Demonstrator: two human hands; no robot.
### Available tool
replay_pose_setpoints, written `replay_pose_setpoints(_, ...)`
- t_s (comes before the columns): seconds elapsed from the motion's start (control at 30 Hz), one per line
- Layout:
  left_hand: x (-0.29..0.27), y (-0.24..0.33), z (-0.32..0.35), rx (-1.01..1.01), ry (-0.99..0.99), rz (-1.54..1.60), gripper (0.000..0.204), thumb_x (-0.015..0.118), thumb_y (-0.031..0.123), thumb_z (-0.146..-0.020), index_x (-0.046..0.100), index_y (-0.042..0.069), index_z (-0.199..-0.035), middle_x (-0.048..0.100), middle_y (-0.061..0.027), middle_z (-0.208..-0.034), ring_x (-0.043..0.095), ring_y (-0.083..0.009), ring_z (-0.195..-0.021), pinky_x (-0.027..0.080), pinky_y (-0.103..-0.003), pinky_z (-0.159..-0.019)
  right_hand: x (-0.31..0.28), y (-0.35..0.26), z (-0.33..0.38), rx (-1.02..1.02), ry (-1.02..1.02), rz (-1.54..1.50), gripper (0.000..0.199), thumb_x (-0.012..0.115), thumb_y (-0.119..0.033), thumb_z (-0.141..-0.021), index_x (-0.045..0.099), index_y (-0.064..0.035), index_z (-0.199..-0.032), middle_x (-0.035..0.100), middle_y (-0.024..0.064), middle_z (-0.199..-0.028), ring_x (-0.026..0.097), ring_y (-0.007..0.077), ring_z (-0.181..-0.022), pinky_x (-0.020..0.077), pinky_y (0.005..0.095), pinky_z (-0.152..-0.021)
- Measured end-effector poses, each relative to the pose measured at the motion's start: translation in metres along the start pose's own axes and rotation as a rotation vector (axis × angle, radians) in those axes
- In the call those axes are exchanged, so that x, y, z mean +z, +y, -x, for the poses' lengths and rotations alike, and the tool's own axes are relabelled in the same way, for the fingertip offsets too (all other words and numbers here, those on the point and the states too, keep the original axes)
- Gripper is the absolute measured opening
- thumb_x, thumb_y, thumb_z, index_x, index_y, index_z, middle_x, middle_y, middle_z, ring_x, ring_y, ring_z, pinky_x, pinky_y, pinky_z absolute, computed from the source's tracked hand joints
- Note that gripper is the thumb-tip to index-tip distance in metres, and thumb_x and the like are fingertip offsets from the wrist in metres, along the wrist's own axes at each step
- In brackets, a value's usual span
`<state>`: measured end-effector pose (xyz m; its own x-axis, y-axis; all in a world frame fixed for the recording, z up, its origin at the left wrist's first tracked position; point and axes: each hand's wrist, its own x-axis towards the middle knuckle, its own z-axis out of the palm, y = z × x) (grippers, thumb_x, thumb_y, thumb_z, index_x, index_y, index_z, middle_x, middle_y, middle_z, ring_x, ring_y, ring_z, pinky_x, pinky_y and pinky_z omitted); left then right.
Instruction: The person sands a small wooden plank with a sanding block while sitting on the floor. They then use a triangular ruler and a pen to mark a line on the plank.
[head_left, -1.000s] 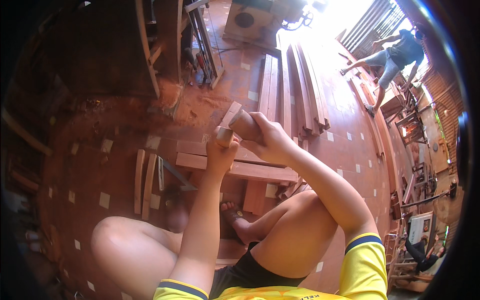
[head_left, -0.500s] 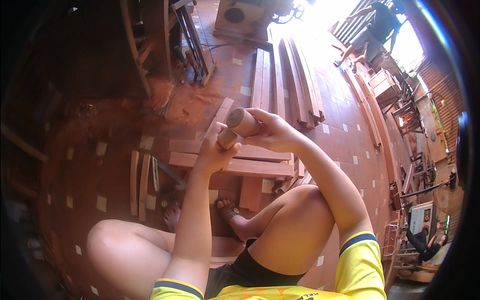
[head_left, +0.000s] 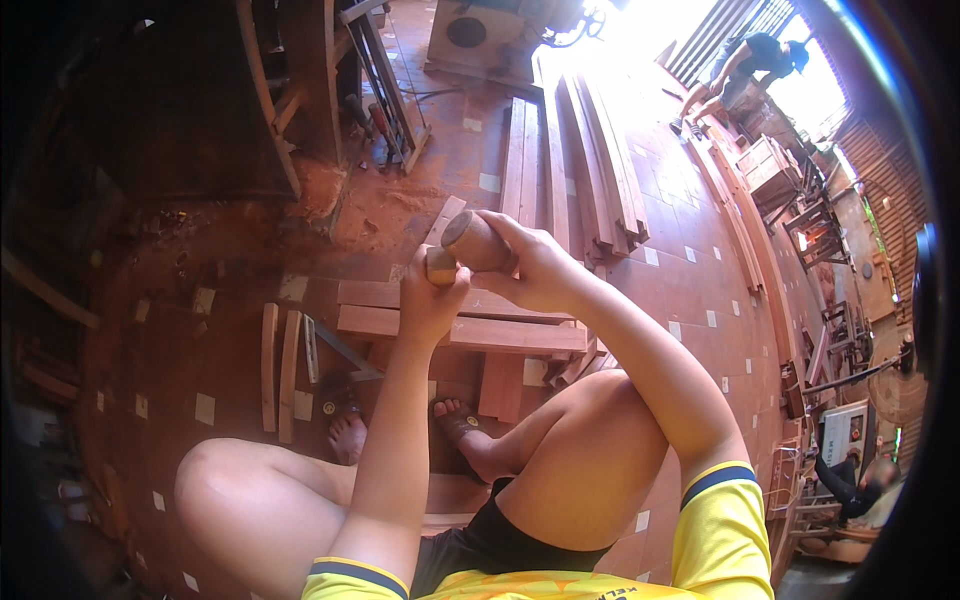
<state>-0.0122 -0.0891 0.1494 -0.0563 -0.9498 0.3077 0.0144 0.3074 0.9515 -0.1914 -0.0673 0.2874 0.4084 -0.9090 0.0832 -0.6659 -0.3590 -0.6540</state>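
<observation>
My right hand [head_left: 540, 268] is wrapped round a thick wooden cylinder [head_left: 474, 243], its rounded end facing up and left. In my left hand [head_left: 430, 305] is a smaller wooden handle-like piece [head_left: 440, 267], with its flat end showing above the fist. The two pieces are close beside each other, and I cannot tell whether they touch. What lies inside or below the left fist is hidden. Beneath my hands, reddish timber beams [head_left: 515, 334] lie crosswise in front of my feet.
Long planks [head_left: 590, 150] stretch away on the tiled floor. Two narrow wood strips [head_left: 288, 375] lie left of my feet. A boxy machine [head_left: 480, 40] stands far ahead. A person [head_left: 750, 70] bends over at the far right; another person [head_left: 855, 490] is at the lower right.
Both hands have shifted slightly left with their wooden pieces, and the left piece now shows its end more upright. The far person has bent down.
</observation>
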Motion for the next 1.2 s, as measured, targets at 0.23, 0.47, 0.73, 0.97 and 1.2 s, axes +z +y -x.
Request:
replay_pose_setpoints(0.23, -0.002, 0.006, -0.010, 0.063, -0.045, 0.021, 0.024, 0.074, 0.007, -0.081, 0.060, 0.002, -0.100, 0.068, -0.0120, -0.088, 0.068, -0.0230, -0.082, 0.054, -0.038, -0.075, -0.006, -0.007, -0.002, -0.044, 0.081, -0.039, 0.073, 0.085, -0.017, -0.087, 0.049, -0.0029, -0.149, 0.073, 0.0192, -0.109, 0.071, 0.0291, -0.085, 0.0575, 0.0374, -0.076)
replay_pose_setpoints(0.47, -0.001, -0.005, -0.012, 0.120, -0.054, 0.109, 0.023, 0.069, 0.004, -0.081, 0.062, 0.001, -0.103, 0.068, -0.0102, -0.087, 0.068, -0.0217, -0.082, 0.055, -0.038, -0.075, -0.001, -0.007, -0.001, -0.137, 0.015, 0.013, 0.069, 0.085, -0.014, -0.086, 0.051, -0.0027, -0.145, 0.073, 0.0191, -0.107, 0.073, 0.0297, -0.086, 0.0577, 0.0380, -0.074)
replay_pose_setpoints(0.73, 0.001, -0.021, -0.010, 0.134, 0.005, 0.177, 0.022, 0.065, 0.002, -0.080, 0.062, 0.002, -0.101, 0.065, -0.0095, -0.083, 0.067, -0.0222, -0.079, 0.054, -0.038, -0.074, 0.003, -0.015, -0.007, -0.082, 0.034, 0.041, 0.069, 0.086, -0.016, -0.085, 0.052, -0.0012, -0.143, 0.073, 0.0197, -0.100, 0.073, 0.0332, -0.082, 0.0584, 0.0392, -0.073)
replay_pose_setpoints(0.97, -0.002, -0.015, -0.007, 0.083, 0.023, 0.145, 0.021, 0.066, 0.004, -0.080, 0.060, 0.003, -0.100, 0.064, -0.0081, -0.082, 0.067, -0.0209, -0.077, 0.054, -0.037, -0.072, 0.009, -0.008, -0.007, -0.206, 0.110, 0.042, 0.064, 0.083, -0.016, -0.083, 0.054, 0.0007, -0.137, 0.072, 0.0227, -0.097, 0.074, 0.0399, -0.080, 0.0586, 0.0435, -0.070)
replay_pose_setpoints(1.2, 0.000, -0.012, -0.006, 0.115, 0.077, 0.211, 0.020, 0.067, 0.004, -0.079, 0.060, 0.003, -0.098, 0.063, -0.0066, -0.080, 0.065, -0.0194, -0.074, 0.054, -0.035, -0.070, 0.007, -0.015, -0.007, -0.167, 0.046, 0.067, 0.071, 0.085, -0.013, -0.084, 0.052, 0.0004, -0.146, 0.073, 0.0235, -0.108, 0.074, 0.0399, -0.092, 0.0588, 0.0420, -0.082)
